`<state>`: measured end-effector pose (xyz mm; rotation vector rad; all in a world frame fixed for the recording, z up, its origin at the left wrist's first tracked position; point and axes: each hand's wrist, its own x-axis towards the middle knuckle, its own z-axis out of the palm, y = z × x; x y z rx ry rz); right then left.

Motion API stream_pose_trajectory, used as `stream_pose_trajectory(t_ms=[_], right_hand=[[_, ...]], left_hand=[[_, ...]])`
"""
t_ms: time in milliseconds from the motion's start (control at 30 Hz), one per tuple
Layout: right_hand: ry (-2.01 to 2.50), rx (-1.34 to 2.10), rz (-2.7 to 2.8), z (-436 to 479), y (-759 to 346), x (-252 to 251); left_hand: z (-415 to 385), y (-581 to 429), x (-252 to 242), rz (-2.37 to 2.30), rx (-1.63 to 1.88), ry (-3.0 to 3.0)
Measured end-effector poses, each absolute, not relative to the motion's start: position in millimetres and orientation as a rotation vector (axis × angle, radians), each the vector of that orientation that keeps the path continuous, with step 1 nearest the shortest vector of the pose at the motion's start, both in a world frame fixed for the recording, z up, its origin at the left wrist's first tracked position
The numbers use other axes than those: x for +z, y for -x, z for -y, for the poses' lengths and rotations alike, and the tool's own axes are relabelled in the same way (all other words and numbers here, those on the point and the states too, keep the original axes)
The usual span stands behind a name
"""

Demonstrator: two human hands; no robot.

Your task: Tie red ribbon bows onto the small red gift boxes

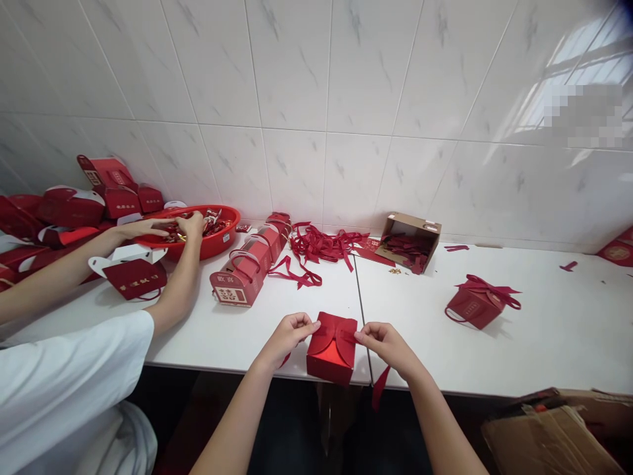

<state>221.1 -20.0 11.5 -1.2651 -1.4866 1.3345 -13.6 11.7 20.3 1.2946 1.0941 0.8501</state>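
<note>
A small red gift box (332,348) stands at the near edge of the white table (544,330), its curved flaps folded shut on top. A red ribbon (380,386) runs around it, one end hanging below the table edge. My left hand (289,335) is at the box's left side, fingers pinched on the ribbon. My right hand (384,342) is at the right side, also pinched on the ribbon.
A finished box with a bow (479,302) sits to the right. A cardboard box of ribbons (410,241), loose ribbons (321,245) and a row of handled boxes (250,267) lie behind. On the left, another person's hands (188,224) reach into a red basin (217,241). Cardboard (548,432) sits lower right.
</note>
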Motion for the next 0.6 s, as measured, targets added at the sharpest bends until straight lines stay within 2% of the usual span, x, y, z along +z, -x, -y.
stream_pose_trajectory(t_ms=[200, 600], right_hand=[[1.253, 1.386, 1.378, 17, -221, -6], [1.31, 1.286, 1.35, 15, -242, -14]], left_hand=[[-7, 16, 5, -1.06, 0.798, -1.184], [5, 28, -10, -1.193, 1.019, -1.23]])
